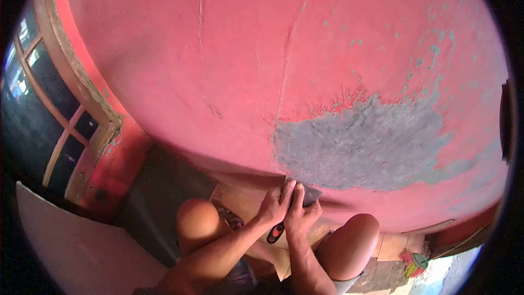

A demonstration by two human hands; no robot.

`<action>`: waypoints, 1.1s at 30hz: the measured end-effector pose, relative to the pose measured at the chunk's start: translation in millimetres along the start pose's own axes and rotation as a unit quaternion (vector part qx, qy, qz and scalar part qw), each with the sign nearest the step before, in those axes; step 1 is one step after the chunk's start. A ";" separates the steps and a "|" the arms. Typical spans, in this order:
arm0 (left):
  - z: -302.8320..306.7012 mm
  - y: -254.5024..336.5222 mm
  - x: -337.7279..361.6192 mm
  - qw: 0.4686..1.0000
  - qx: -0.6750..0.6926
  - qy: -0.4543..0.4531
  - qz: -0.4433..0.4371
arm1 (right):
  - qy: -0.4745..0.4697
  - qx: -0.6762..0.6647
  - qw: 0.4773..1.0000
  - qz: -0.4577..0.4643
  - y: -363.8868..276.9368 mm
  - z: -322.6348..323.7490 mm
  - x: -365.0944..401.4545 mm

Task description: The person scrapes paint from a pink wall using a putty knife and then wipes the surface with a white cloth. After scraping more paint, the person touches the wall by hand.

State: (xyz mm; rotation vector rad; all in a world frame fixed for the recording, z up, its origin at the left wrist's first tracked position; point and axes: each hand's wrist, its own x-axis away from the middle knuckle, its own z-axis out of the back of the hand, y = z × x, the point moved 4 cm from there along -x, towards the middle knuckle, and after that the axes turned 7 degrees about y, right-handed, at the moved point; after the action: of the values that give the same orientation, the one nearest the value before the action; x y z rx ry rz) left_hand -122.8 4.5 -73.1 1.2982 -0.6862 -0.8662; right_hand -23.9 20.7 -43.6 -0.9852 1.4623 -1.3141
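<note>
Both my hands meet low in the middle of the head view, at the foot of a pink wall (229, 76). My left hand (275, 205) and my right hand (301, 210) press their fingers on the dark flat blade of a scraper (311, 194). The scraper's black and red handle (276, 233) sticks out below, between my wrists. The blade lies against the wall, just under a large rough grey patch (360, 147) where the pink paint is gone. Fine cracks run up the wall above it.
A wooden-framed window (66, 125) stands at the left. Below it are a dark floor area (158, 196) and a brownish panel (82, 240). My bent knees flank my arms over tan tiles. A green and red bundle (417, 264) lies at lower right.
</note>
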 end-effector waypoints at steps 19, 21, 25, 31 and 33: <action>-1.2 6.7 -5.5 0.999 0.008 0.017 -0.042 | -0.001 -0.026 0.999 0.030 -8.6 -2.1 -2.7; 3.2 21.2 -2.7 0.999 0.009 0.017 -0.048 | 0.005 -0.043 0.999 0.031 -14.4 -3.0 -3.5; -0.9 1.9 -4.2 0.999 -0.016 0.006 -0.048 | -0.002 0.039 0.999 0.022 -8.3 1.9 -3.7; 4.2 20.3 0.0 0.997 0.000 0.010 -0.078 | -0.009 -0.030 0.999 0.005 -21.5 0.4 -1.3; 0.7 15.3 -0.6 0.987 -0.038 0.044 -0.149 | -0.010 0.005 1.000 0.007 -12.0 1.0 -1.7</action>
State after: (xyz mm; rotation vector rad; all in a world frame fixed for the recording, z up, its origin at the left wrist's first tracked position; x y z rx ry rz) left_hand -121.3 5.4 -57.8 1.3828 -0.3905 -1.0593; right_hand -22.6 20.7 -31.5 -0.9772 1.4446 -1.2971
